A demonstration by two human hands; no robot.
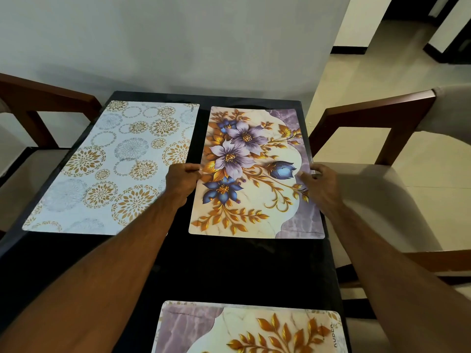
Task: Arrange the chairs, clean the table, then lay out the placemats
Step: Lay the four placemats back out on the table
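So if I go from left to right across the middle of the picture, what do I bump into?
Left chair → circle-patterned placemat → left hand → flower placemat → right hand → right chair.

Purple-gold floral placemat (254,171), gold-circled white placemat (114,166), black table (229,271)

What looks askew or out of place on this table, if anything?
Nothing is spilled or damaged. The white-and-gold placemat lies at a slant to the table edge, unlike the floral placemat, which both hands hold by its sides, left hand, right hand.
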